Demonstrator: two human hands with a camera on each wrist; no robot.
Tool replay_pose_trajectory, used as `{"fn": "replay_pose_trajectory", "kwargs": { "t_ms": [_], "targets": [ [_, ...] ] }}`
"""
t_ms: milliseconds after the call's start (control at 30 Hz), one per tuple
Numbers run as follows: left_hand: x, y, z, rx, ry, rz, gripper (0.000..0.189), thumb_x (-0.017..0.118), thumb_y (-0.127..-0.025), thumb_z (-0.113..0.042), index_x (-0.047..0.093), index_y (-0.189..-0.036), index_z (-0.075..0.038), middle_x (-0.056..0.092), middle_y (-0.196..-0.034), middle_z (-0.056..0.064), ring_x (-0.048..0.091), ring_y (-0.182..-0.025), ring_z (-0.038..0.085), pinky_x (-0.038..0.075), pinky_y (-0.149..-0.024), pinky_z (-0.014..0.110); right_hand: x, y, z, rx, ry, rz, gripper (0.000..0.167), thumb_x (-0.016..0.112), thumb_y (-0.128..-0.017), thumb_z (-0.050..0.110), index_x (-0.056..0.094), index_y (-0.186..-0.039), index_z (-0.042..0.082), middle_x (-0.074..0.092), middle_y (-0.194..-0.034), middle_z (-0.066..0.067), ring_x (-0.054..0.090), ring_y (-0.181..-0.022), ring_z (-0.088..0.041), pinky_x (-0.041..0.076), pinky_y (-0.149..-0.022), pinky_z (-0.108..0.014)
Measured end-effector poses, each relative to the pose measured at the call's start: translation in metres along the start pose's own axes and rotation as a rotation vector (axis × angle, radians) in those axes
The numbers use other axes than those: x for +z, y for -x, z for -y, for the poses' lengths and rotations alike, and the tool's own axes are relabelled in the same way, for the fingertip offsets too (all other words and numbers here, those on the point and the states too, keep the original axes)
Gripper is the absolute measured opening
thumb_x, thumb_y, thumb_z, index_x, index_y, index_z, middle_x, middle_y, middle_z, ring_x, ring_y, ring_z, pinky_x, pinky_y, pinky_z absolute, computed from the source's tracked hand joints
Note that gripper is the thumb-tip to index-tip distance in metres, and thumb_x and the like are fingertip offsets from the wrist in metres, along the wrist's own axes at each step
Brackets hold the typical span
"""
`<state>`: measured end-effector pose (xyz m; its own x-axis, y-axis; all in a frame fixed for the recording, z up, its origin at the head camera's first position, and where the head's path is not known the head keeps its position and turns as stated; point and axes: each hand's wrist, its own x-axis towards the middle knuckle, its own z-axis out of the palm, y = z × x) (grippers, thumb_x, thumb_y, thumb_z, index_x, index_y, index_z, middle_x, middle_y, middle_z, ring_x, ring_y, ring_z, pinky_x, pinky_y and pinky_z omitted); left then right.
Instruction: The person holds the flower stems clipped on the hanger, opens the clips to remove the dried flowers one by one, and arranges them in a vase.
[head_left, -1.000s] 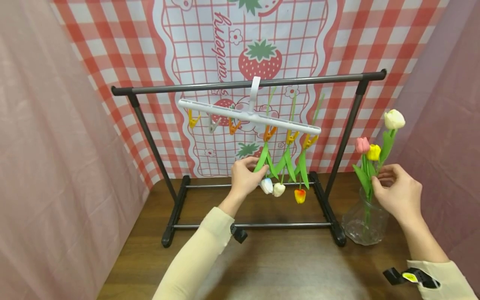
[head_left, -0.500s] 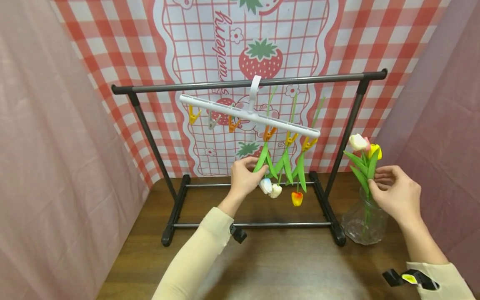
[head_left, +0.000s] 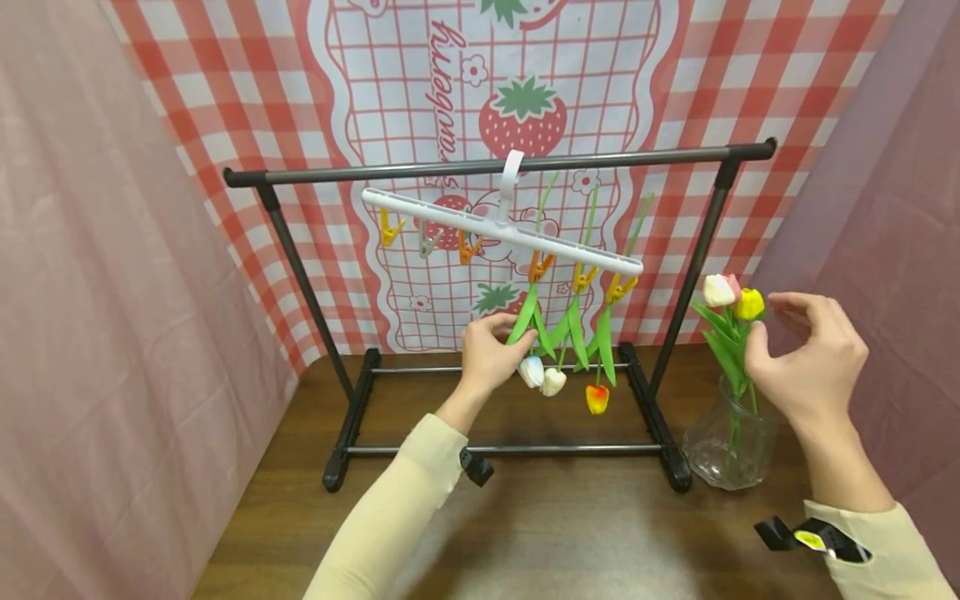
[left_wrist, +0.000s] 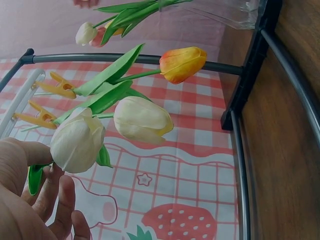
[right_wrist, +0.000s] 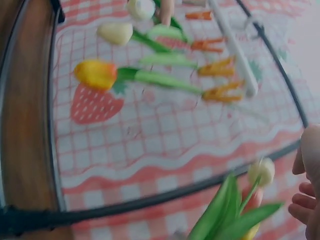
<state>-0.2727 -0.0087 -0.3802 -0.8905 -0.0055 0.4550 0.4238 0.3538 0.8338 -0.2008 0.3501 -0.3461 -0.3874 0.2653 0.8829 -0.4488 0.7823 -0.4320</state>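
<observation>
My left hand (head_left: 489, 357) pinches the stem and leaves of a white tulip with a bluish tip (head_left: 532, 372), hanging head down from an orange clip (head_left: 540, 267). Beside it, a cream tulip (head_left: 553, 382) and an orange-yellow tulip (head_left: 597, 399) hang from yellow clips on the tilted white hanger (head_left: 480, 223). To the right, a glass vase (head_left: 708, 454) holds a white tulip (head_left: 718, 290), a yellow tulip (head_left: 750, 304) and a partly hidden pink one. My right hand (head_left: 817, 358) is just right of these blooms, its thumb and fingers spread apart and holding nothing.
A black metal rack (head_left: 337, 173) carries the hanger on its top bar and stands on a wooden table (head_left: 540, 525). Three clips on the hanger's left half, such as the yellow one (head_left: 389, 227), grip nothing. Pink curtains (head_left: 97, 317) flank the checked backdrop.
The white tulip at the vase has dropped and swung left beside the pink and yellow ones. My right hand has let go and moved right and up. My left hand stays in place.
</observation>
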Motion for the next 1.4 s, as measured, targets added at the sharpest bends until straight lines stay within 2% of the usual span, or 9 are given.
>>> {"fn": "replay_pose_trajectory", "kwargs": {
  "t_ms": [133, 333, 533, 733, 933, 967, 1033, 1267, 1400],
  "targets": [
    [0.000, -0.001, 0.000, 0.006, -0.001, 0.000, 0.023, 0.087, -0.086, -0.017, 0.083, -0.106, -0.005, 0.083, -0.092, 0.012, 0.079, -0.081, 0.025, 0.059, -0.069, 0.024, 0.010, -0.009, 0.031, -0.055, -0.100, -0.007, 0.032, 0.066, -0.082, 0.006, 0.078, -0.107, -0.009, 0.075, -0.100, -0.033, 0.061, -0.101, 0.023, 0.046, -0.091, -0.001],
    [-0.002, -0.001, 0.002, 0.010, -0.016, 0.002, 0.025, 0.087, -0.086, -0.017, 0.083, -0.107, -0.006, 0.083, -0.093, 0.011, 0.079, -0.080, 0.026, 0.059, -0.069, 0.024, 0.028, -0.009, 0.062, -0.067, -0.267, 0.087, 0.032, 0.069, -0.079, -0.016, 0.080, -0.108, -0.008, 0.077, -0.101, -0.031, 0.071, -0.099, 0.009, 0.055, -0.087, -0.008],
    [-0.004, -0.001, 0.003, 0.016, -0.040, -0.006, 0.026, 0.087, -0.085, -0.018, 0.083, -0.108, -0.006, 0.084, -0.094, 0.011, 0.079, -0.080, 0.025, 0.057, -0.070, 0.023, 0.052, -0.003, 0.078, -0.098, -0.276, 0.223, 0.038, 0.078, -0.081, -0.009, 0.081, -0.118, 0.003, 0.082, -0.104, -0.019, 0.066, -0.094, 0.018, 0.052, -0.082, -0.003],
    [-0.003, 0.001, 0.002, 0.015, -0.021, 0.000, 0.025, 0.088, -0.086, -0.017, 0.083, -0.107, -0.006, 0.083, -0.094, 0.011, 0.078, -0.080, 0.026, 0.058, -0.068, 0.023, 0.085, 0.005, 0.091, -0.041, -0.322, 0.389, 0.038, 0.080, -0.088, -0.001, 0.077, -0.127, 0.002, 0.080, -0.114, -0.020, 0.066, -0.095, 0.023, 0.054, -0.079, -0.006],
    [0.000, 0.002, -0.001, 0.021, -0.015, 0.011, 0.024, 0.087, -0.086, -0.018, 0.083, -0.107, -0.006, 0.083, -0.095, 0.011, 0.078, -0.081, 0.025, 0.059, -0.069, 0.024, 0.115, 0.011, 0.101, 0.043, -0.338, 0.494, 0.039, 0.078, -0.095, 0.010, 0.074, -0.133, 0.003, 0.080, -0.117, -0.020, 0.081, -0.103, -0.022, 0.055, -0.078, -0.008],
    [0.000, 0.002, -0.001, 0.026, -0.014, 0.013, 0.024, 0.087, -0.086, -0.018, 0.083, -0.106, -0.006, 0.084, -0.095, 0.011, 0.079, -0.080, 0.025, 0.059, -0.069, 0.025, 0.120, 0.011, 0.103, 0.053, -0.341, 0.502, 0.040, 0.078, -0.096, 0.012, 0.073, -0.134, 0.004, 0.079, -0.119, -0.019, 0.080, -0.104, -0.031, 0.055, -0.079, -0.009],
    [0.000, 0.002, -0.002, 0.037, -0.012, 0.016, 0.024, 0.087, -0.086, -0.018, 0.083, -0.106, -0.006, 0.083, -0.095, 0.011, 0.078, -0.080, 0.026, 0.060, -0.070, 0.025, 0.128, 0.012, 0.108, 0.077, -0.364, 0.511, 0.041, 0.077, -0.097, 0.014, 0.071, -0.136, 0.003, 0.078, -0.123, -0.021, 0.079, -0.106, -0.036, 0.057, -0.080, -0.013],
    [-0.002, 0.003, -0.001, 0.044, -0.028, 0.023, 0.023, 0.086, -0.087, -0.014, 0.082, -0.107, -0.005, 0.083, -0.096, 0.011, 0.077, -0.079, 0.025, 0.059, -0.071, 0.025, 0.155, 0.012, 0.120, 0.200, -0.443, 0.438, 0.047, 0.080, -0.096, 0.017, 0.068, -0.136, -0.004, 0.075, -0.128, -0.023, 0.078, -0.110, -0.035, 0.059, -0.085, -0.019],
    [-0.001, 0.003, -0.002, 0.044, -0.029, 0.013, 0.022, 0.086, -0.087, -0.014, 0.082, -0.106, -0.005, 0.084, -0.094, 0.011, 0.077, -0.076, 0.024, 0.059, -0.070, 0.025, 0.171, 0.012, 0.126, 0.223, -0.447, 0.366, 0.047, 0.080, -0.096, 0.021, 0.069, -0.133, -0.006, 0.075, -0.125, -0.025, 0.079, -0.108, -0.036, 0.060, -0.085, -0.020]
  ]
}}
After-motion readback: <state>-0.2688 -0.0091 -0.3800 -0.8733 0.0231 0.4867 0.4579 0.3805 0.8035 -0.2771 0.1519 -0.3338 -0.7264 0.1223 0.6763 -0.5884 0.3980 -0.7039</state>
